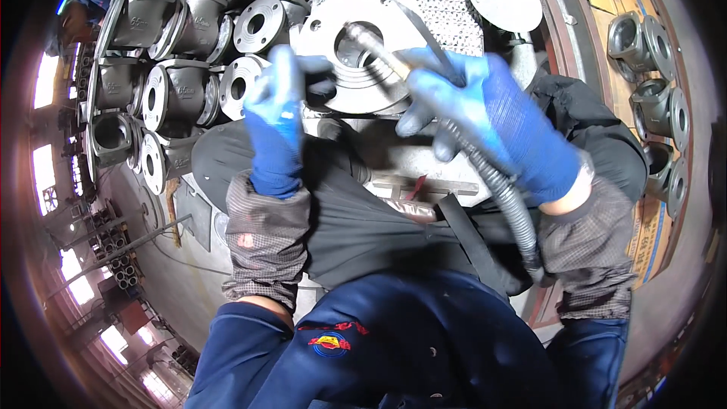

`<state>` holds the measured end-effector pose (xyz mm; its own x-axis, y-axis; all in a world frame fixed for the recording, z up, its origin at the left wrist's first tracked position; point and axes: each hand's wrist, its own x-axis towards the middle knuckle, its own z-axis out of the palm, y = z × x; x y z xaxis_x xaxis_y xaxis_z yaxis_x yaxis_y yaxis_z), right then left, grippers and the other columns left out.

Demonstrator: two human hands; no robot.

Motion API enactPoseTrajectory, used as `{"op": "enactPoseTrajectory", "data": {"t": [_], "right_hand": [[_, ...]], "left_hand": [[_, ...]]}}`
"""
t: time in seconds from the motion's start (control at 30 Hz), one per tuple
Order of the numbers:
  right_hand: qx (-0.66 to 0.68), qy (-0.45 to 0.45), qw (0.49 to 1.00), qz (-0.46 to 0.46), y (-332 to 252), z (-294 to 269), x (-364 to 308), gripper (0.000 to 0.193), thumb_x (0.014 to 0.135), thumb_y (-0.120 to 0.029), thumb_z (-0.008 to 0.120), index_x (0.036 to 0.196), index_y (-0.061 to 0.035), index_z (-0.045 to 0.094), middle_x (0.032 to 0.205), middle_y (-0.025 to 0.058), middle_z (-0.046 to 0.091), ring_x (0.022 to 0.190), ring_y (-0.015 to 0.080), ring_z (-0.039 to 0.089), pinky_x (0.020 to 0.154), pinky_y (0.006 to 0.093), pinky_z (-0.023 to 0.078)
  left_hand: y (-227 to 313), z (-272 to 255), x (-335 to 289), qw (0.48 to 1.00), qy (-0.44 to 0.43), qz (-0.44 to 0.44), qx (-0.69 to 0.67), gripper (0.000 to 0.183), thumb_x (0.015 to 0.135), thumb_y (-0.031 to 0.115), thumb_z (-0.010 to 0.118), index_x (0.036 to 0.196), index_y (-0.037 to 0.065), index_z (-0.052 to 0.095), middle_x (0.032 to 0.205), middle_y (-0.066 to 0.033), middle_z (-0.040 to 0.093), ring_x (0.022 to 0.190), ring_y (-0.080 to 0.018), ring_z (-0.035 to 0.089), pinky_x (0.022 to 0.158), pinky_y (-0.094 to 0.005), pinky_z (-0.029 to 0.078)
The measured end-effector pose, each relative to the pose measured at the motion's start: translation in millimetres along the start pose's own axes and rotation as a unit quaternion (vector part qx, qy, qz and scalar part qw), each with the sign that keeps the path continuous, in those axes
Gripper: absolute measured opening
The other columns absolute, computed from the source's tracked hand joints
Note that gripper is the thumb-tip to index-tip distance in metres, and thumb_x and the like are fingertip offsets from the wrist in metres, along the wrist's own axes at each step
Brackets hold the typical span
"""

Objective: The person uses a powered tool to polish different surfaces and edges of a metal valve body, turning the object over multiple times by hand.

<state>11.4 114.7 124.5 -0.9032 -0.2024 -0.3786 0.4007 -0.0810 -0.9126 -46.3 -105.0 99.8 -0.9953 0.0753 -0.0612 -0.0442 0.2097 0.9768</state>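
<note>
A pale grey metal flanged part (341, 95) with a round centre hole lies before me on a metal bench. My right hand (485, 106), in a blue glove, is closed around a torch-like hand tool (390, 60). The tool has a metal tip and a brass-coloured section, and its tip is over the flange by the hole. From its rear a ribbed black hose (496, 185) runs down past my right wrist. A dark narrow bar (424, 30) slants from the flange to my right fingers. My left hand (284, 98), also gloved, is beside the flange's left edge, its dark fingertips apart and slightly blurred; contact is unclear.
Several grey flanged valve bodies (178, 91) are stacked at the left, and more (659, 113) stand on cardboard (647, 238) at the right. Behind the flange lies a textured metal surface (447, 0). A round pale plate (503, 0) stands at the bench's right.
</note>
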Motion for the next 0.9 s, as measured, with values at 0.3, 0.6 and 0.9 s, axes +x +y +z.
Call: {"op": "enactPoseTrajectory", "data": {"t": [0.3,0.6,0.9], "right_hand": [[-0.265,-0.138,0.951,0.075,-44.6,-7.9,50.2,0.041,0.091,-0.02,0.053,0.121,0.0084,0.053,0.069,0.0127,0.066,0.049,0.013,0.061,0.047,0.0258,0.051],[-0.169,-0.161,0.97,0.066,-30.4,-11.0,63.3,0.042,0.09,-0.019,0.054,0.121,0.0089,0.052,0.07,0.0137,0.066,0.05,0.0137,0.062,0.047,0.0259,0.051],[-0.113,-0.153,0.979,0.077,-30.2,-9.4,67.9,0.042,0.089,-0.017,0.055,0.122,0.0095,0.052,0.07,0.0147,0.066,0.051,0.0144,0.063,0.047,0.0261,0.052]], "left_hand": [[-76.5,-33.6,37.5,0.877,-0.061,0.359,0.315,0.043,0.092,0.0,0.048,0.135,-0.001,0.041,0.123,-0.0199,0.055,0.113,-0.0297,0.056,0.095,-0.0365,0.045],[-44.9,4.3,4.0,0.985,-0.076,-0.081,-0.131,0.042,0.098,0.023,0.046,0.13,-0.003,0.043,0.115,-0.0167,0.06,0.096,-0.0234,0.063,0.078,-0.0322,0.054],[-43.2,-0.9,-5.7,0.995,-0.088,-0.035,-0.011,0.049,0.102,0.033,0.038,0.125,-0.009,0.047,0.118,-0.017,0.057,0.106,-0.0192,0.056,0.092,-0.0311,0.045]]}}
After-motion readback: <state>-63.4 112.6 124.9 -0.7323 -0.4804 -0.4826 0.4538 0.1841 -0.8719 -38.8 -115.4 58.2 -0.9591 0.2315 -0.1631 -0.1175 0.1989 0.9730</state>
